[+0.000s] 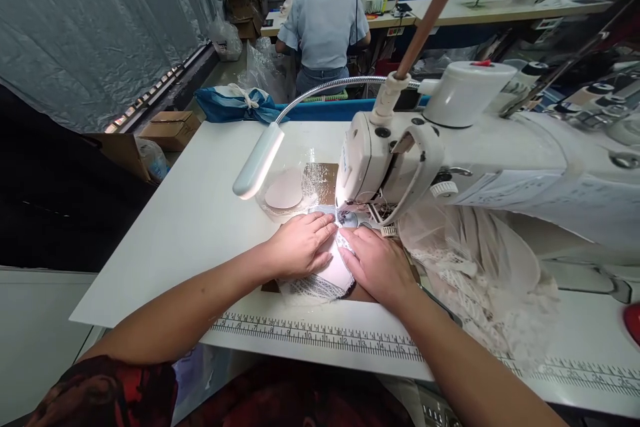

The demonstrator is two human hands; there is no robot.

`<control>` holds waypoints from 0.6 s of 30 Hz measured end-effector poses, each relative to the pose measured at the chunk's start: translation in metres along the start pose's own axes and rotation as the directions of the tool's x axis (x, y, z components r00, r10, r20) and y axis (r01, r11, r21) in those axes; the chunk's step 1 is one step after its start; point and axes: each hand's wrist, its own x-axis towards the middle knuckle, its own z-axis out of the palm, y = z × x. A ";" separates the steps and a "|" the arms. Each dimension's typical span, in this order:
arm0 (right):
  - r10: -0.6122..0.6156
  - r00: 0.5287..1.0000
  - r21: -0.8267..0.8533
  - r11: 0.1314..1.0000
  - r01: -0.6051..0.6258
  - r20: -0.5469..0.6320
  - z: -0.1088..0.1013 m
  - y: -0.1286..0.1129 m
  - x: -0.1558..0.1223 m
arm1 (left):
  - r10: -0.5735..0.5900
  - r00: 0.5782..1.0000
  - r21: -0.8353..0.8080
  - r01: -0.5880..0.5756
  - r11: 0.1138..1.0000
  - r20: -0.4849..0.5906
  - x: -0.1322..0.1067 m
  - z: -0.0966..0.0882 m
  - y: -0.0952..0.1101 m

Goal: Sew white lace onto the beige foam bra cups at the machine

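My left hand [299,245] lies flat, fingers stretched out, pressing a small piece of white lace fabric [325,278] onto the table. My right hand [376,261] lies flat beside it on the same fabric, fingertips toward the needle area [346,217] of the white sewing machine [450,167]. Both hands sit just in front of the presser foot. The fabric's middle is partly hidden under the two hands.
A flexible-neck lamp [259,161] shines over the white table [200,213]. A clear bag with a round pale pad [284,193] lies behind my left hand. White lace cloth [475,267] is heaped under the machine arm. A printed ruler [320,333] runs along the front edge. A person [324,23] sits at another machine beyond.
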 end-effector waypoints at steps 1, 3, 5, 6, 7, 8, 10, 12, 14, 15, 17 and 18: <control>0.002 1.000 -0.003 1.000 -0.002 -0.007 0.000 0.000 0.001 | 0.013 1.000 0.004 -0.013 1.000 0.000 0.001 0.001 -0.003; 0.014 1.000 -0.008 1.000 -0.014 -0.017 0.001 -0.001 0.002 | 0.041 0.999 0.006 -0.041 0.999 0.001 0.005 0.003 -0.008; 0.027 0.999 -0.013 1.000 -0.027 -0.026 0.002 -0.001 0.003 | 0.065 0.998 0.002 -0.065 0.998 0.013 0.008 0.003 -0.014; 0.032 0.999 -0.015 0.999 -0.033 -0.033 0.002 -0.001 0.003 | 0.077 0.997 0.001 -0.077 0.997 0.027 0.009 0.001 -0.016; 0.037 0.998 -0.014 0.999 -0.038 -0.042 0.002 -0.001 0.003 | 0.089 0.995 0.001 -0.089 0.996 0.043 0.009 -0.001 -0.018; 0.039 0.998 -0.010 0.999 -0.039 -0.053 0.002 -0.001 0.003 | 0.098 0.993 0.003 -0.098 0.995 0.060 0.010 -0.004 -0.020; 0.033 0.997 0.013 0.999 -0.032 -0.074 0.003 0.001 0.002 | 0.107 0.990 0.017 -0.109 0.994 0.086 0.009 -0.011 -0.021; 0.017 0.995 0.057 0.998 -0.011 -0.100 0.003 0.004 0.000 | 0.123 0.988 0.046 -0.127 0.991 0.089 0.006 -0.019 -0.021; 0.011 0.991 0.104 0.995 0.004 -0.135 0.003 0.007 -0.001 | 0.166 0.983 0.061 -0.171 0.983 0.072 0.004 -0.024 -0.017; 0.011 0.988 0.120 0.993 0.007 -0.152 0.004 0.009 -0.002 | 0.194 0.979 0.054 -0.197 0.979 0.059 0.003 -0.024 -0.015; 0.014 0.984 0.134 0.991 0.010 -0.175 0.005 0.011 -0.003 | 0.223 0.975 0.015 -0.224 0.975 0.020 0.003 -0.022 -0.011; 0.015 0.984 0.137 0.991 0.010 -0.179 0.006 0.011 -0.003 | 0.219 0.976 -0.008 -0.219 0.976 -0.001 0.003 -0.019 -0.010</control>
